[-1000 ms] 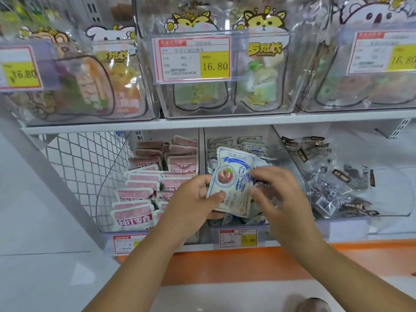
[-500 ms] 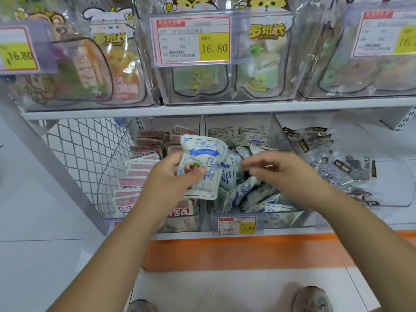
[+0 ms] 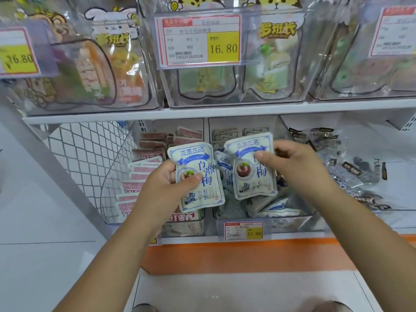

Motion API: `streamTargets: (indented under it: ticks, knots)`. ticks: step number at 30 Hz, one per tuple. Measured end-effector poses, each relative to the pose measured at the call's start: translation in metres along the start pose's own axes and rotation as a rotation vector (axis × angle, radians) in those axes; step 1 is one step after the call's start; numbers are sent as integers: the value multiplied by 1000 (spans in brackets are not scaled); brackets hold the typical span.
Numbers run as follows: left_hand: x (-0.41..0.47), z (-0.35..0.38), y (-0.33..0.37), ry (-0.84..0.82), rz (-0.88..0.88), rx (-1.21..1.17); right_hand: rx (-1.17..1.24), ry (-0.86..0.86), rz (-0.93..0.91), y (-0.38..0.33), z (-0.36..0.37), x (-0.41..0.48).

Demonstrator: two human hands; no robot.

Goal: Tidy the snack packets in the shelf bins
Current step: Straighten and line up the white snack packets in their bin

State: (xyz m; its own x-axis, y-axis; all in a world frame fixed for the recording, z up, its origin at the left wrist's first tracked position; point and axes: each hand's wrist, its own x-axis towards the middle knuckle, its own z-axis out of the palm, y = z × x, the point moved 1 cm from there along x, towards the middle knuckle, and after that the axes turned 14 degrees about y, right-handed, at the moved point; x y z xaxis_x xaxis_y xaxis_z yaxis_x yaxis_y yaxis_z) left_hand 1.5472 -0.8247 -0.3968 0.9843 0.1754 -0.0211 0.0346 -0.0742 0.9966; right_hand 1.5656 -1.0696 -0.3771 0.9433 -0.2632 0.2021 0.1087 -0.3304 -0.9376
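— Two glossy white-and-blue pouches, flat with rounded corners?
— Yes. The left hand (image 3: pixel 162 190) holds the left pouch (image 3: pixel 198 176), thumb across its face; the right hand (image 3: pixel 290 167) pinches the right pouch (image 3: pixel 252 167) at its right edge, upright over the clear plastic bin (image 3: pixel 292 221). Both grips narrow, pouches just beside each other.

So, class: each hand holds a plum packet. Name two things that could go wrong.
First, the left hand holds the left plum packet in front of the pink packets, so it might drop into the wrong bin. Second, the middle bin holds jumbled packets; the right hand pushing the right plum packet in could crumple them.
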Motion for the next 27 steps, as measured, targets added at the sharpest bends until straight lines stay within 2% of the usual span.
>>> streamTargets:
  ticks: [5, 11, 13, 16, 20, 24, 26, 27]
  knots:
    - [0, 5, 0, -17, 33, 48, 126, -26, 157, 6, 3, -2]
    - [-3, 13, 1, -11, 75, 102, 320, -140, 181, 3, -3, -12]
    - [-6, 16, 4, -42, 68, 94, 277, -164, 148, 0, 2, -17]
    - [-10, 23, 7, -122, 96, 138, 170, -92, 87, 3, 13, -23]
    - [-12, 34, 5, -165, 90, 113, 159, -78, 67, 6, 24, -29]
    - [-10, 41, 7, -127, 164, 162, 217, -264, 182, 2, 21, -26]
    - [-9, 49, 7, -156, 209, 210, 215, -401, 182, -2, 13, -23]
    - [-9, 52, 8, -164, 238, 231, 184, -418, 165, -4, 9, -22]
